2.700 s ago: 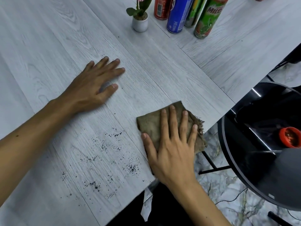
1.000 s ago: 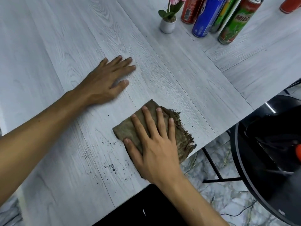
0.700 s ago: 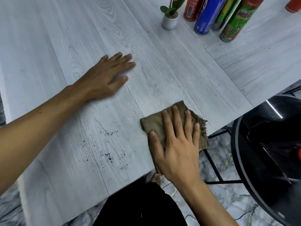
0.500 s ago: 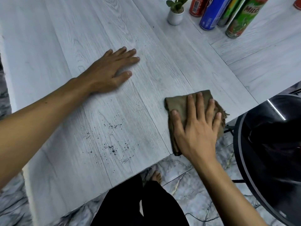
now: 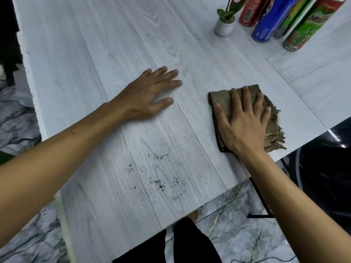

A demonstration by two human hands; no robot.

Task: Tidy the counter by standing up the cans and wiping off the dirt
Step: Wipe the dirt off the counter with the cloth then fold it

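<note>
Right hand flat, palm down, fingers spread apart and pressed on a folded brown cloth, grasping nothing; frayed edge of the cloth sticking out past the little-finger side, close to the counter's near-right edge. Left of that hand, a bare stretch of pale grey wood-grain counter, then the left hand, also flat and open, fingers together and pointing away, thumb out to the side, holding nothing. Toward the body from the gap between the two hands, scattered specks of black dirt, well apart from the cloth, lying near the counter's near edge. Far beyond the right hand's fingertips, at the back of the counter, a small white pot with a pink flower, and just right of it a row of upright cans: a red can, a blue can, a green and yellow can partly hidden behind, and a green Milo can nearest. Below and right of the right wrist, off the counter edge, a dark round black object, its nature unclear. Underneath, grey-veined marble floor and black trouser legs with a bare foot. Both forearms bare, reaching in from the bottom corners, wrists level.
</note>
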